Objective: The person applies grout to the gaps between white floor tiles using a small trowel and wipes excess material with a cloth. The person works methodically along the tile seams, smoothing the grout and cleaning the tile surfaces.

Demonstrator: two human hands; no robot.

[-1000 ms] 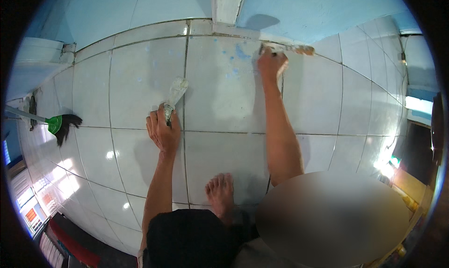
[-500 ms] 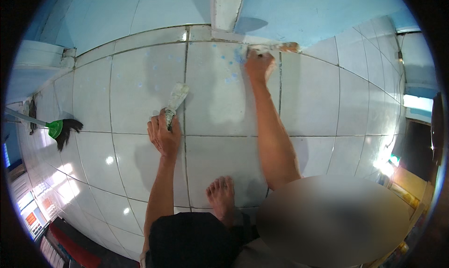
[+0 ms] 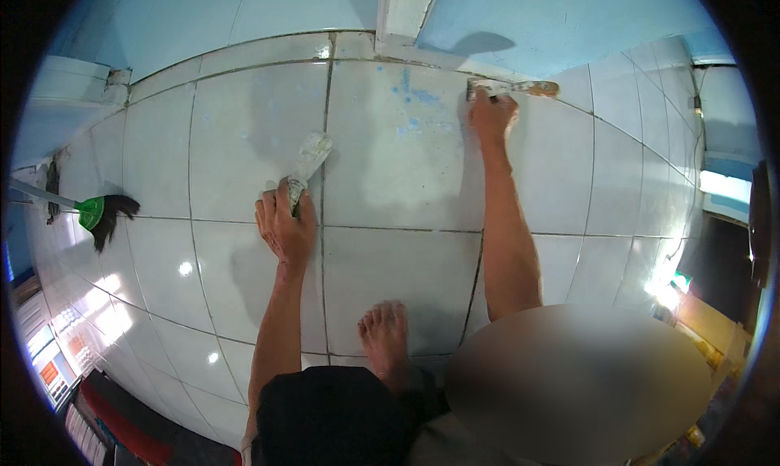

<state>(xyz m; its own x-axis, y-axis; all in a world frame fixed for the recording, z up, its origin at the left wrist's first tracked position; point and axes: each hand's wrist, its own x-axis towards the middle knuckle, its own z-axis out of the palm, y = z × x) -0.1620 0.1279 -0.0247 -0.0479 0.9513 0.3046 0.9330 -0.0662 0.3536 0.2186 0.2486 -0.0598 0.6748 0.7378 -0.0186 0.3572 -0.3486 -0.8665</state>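
Observation:
My right hand [image 3: 494, 118] is closed around a paint scraper [image 3: 532, 87] near the foot of the wall. Its worn, white-smeared wooden handle points right, and the dark blade end is at the left, against the tile. Left of it, blue paint spots [image 3: 418, 96] are spread over a white floor tile [image 3: 390, 173]. My left hand [image 3: 284, 222] grips a flat, white-crusted tool [image 3: 314, 151] that resembles a putty knife, its broad end pointing away from me over a grout line. My fingers hide part of its darker, mottled end.
The light blue wall [image 3: 569, 19] meets the floor beyond my hands, with a white post [image 3: 406, 11] standing out from it. A broom with a green head [image 3: 93, 212] is at the left. My bare foot [image 3: 385, 332] rests on the tiles below my hands.
My right hand and the scraper have moved right, away from the blue spots, which now show more fully. My left hand keeps its hold in nearly the same place.

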